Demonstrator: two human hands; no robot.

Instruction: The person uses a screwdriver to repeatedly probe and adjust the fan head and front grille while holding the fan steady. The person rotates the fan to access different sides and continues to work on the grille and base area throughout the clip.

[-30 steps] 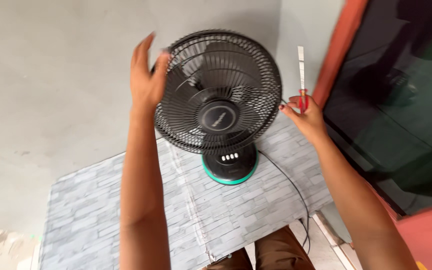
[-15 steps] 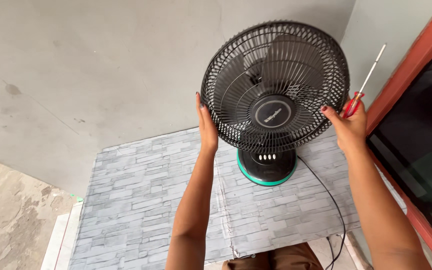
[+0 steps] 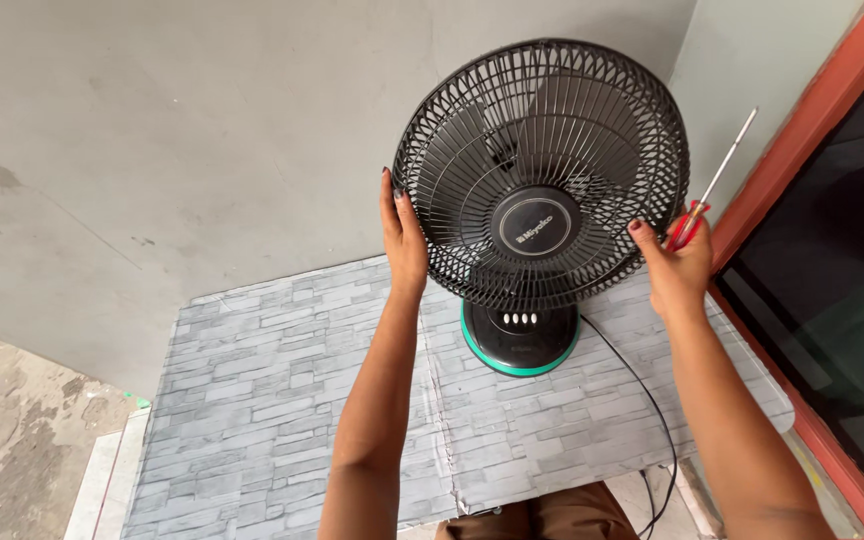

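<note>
Head view: black desk fan [image 3: 540,180] upright on grey brick-pattern desk [image 3: 252,400]. Left hand [image 3: 404,238] flat against grille's left rim, fingers open. Right hand [image 3: 677,265] at right rim, fingers clenched on red-handled screwdriver [image 3: 709,190].

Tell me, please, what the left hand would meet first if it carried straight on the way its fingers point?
Probably nothing soon: the left hand lies along the fan grille's left rim, fingers pointing up towards the grey wall. Depth is unclear.
</note>
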